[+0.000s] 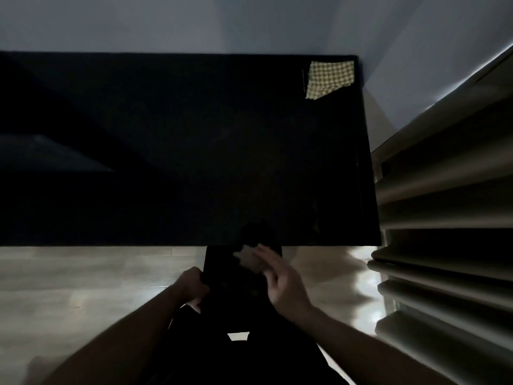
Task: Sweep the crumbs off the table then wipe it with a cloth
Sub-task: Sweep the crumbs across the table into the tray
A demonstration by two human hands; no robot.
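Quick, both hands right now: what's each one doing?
Left hand: grips the edge of a dark flat object below the table edge.
Right hand: fingers extended, blurred; holding anything cannot be told.

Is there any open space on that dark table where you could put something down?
Most of the table shows bare: the whole dark stretch from the left edge across to the checked cloth in the far right corner. It is too dim to rule out crumbs. The busy spot is the near edge, where the left hand grips a dark flat object and the right hand reaches over it.
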